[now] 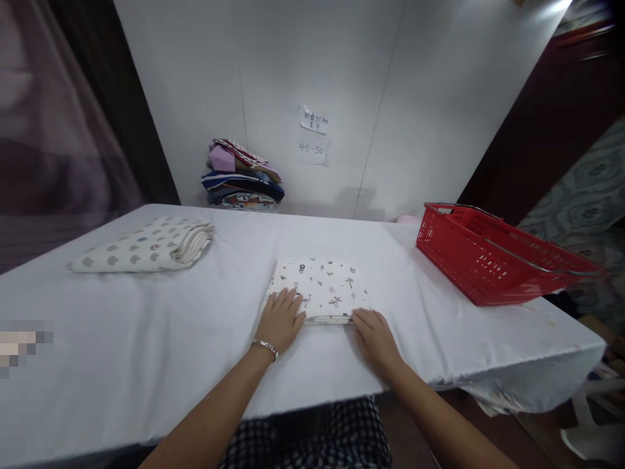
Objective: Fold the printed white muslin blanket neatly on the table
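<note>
A folded white cloth [326,286] with small grey and brown prints lies flat on the white-covered table [312,365], its layered edge toward me. My left hand [282,319] rests palm down on its near left corner, fingers stretched out. At the near right corner, my right hand [375,339] touches the edge with its fingertips, the fingers extended and side by side. Neither hand grasps the cloth. Farther left on the table lies another folded white cloth [146,246] with a grey print, its thick fold facing right.
A red plastic basket [488,260] with metal handles stands at the table's right side. Against the back wall is a stack of folded fabrics [244,179]. Two paper notes [313,148] are fixed to the wall. A white plastic stool [598,423] is at the lower right.
</note>
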Motion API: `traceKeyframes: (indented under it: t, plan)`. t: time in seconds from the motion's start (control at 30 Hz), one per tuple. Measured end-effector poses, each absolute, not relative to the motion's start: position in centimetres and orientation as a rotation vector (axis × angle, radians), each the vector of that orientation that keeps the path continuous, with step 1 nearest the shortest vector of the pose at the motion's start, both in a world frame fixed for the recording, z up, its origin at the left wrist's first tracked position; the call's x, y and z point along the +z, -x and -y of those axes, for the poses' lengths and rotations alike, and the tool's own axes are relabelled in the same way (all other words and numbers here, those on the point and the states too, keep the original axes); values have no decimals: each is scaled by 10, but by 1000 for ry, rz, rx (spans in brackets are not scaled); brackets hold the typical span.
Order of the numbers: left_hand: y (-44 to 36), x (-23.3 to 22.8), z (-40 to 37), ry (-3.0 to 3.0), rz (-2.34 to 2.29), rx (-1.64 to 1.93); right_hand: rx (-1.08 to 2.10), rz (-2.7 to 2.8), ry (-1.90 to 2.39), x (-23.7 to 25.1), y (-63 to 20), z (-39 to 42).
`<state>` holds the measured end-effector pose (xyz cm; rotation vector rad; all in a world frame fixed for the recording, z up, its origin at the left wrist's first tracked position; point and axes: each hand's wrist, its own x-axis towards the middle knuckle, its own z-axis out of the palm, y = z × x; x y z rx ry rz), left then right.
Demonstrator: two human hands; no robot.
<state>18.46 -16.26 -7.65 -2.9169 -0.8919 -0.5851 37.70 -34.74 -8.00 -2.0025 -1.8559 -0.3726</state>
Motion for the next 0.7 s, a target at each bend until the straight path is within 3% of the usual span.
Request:
traceKeyframes:
  t: [0.37,0.53,0.7]
  plan:
    - [-184,-74,165,2923,899,-660,-179,1795,2049,-37,-359,281]
    - [-184,-77,164,2923,905,-661,207,1825,2271,-53,-361,260]
    - [-184,-77,166,2940,917,-701,285,1838,2320,-62,-363,261]
